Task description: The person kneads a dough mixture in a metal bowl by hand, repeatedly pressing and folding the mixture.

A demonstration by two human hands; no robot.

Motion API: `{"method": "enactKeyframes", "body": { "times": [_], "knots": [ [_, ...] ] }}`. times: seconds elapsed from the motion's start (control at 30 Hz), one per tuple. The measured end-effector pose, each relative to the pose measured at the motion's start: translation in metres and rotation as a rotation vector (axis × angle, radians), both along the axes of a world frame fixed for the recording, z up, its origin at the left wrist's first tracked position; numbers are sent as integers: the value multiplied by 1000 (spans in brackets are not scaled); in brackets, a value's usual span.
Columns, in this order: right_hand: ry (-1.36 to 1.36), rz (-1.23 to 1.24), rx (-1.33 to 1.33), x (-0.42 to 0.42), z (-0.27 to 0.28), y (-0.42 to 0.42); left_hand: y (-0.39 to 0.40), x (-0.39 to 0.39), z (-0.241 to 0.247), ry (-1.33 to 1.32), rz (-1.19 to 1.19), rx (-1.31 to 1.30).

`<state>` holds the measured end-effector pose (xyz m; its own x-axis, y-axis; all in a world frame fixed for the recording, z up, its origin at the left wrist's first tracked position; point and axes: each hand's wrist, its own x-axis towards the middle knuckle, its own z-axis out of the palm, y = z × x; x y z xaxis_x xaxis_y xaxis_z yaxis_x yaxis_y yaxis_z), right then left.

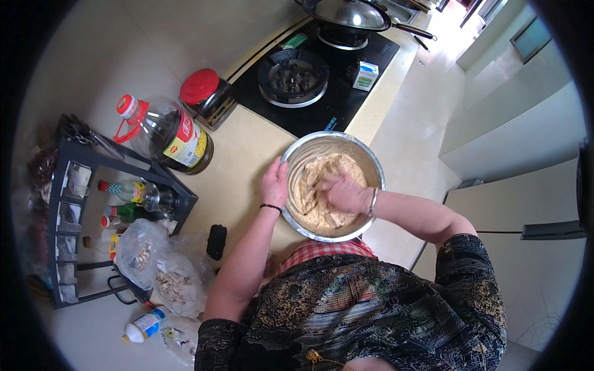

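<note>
A wide stainless-steel bowl (pixel 378 169) stands near the counter's front edge, close against my apron. Inside it is a thick, pale tan batter-like mixture (pixel 313 185) with darker pieces in it. My left hand (pixel 274 184) grips the bowl's left rim, thumb towards the inside. Down in the bowl, my right hand (pixel 345 194) touches the mixture. Its fingers are blurred and partly sunk in, so whether they hold anything cannot be seen. Smears of the mixture coat the bowl's inner wall.
Beyond the bowl lies a black gas hob (pixel 246 95) with a lidded wok (pixel 350 16) and a small carton (pixel 365 75). Leftward stand a red-lidded jar (pixel 204 92), a large oil bottle (pixel 171 134), a dark spice rack (pixel 181 199), plastic bags (pixel 174 283) and a black phone-like object (pixel 216 242).
</note>
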<state>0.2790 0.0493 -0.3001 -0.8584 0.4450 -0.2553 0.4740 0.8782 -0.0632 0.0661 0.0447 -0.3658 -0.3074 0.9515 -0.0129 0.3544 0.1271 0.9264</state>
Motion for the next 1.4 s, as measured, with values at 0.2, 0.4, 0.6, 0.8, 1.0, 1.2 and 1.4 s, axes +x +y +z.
{"method": "enactKeyframes", "body": {
  "times": [0.2, 0.4, 0.6, 0.8, 1.0, 1.2, 1.4],
  "knots": [
    [-362, -446, -165, 6, 33, 26, -2, -1, 3, 22, 22, 21],
    [-62, -339, -138, -5, 4, -13, -3, 1, 14, -12, 4, -72],
    [222, -352, -235, -34, -36, 9, 0, -2, 10, 36, 2, -71],
    [665, -656, -455, -2, 26, 29, -2, 0, 9, -18, 11, -34],
    [264, -267, -118, 15, -19, -1, -3, 2, 13, 9, 9, -80],
    [168, -743, -259, 19, -10, 17, -4, 2, 19, -9, -15, -74],
    [96, -544, -126, -34, -29, -19, -5, -2, 11, 30, 8, -71]
  ]
}}
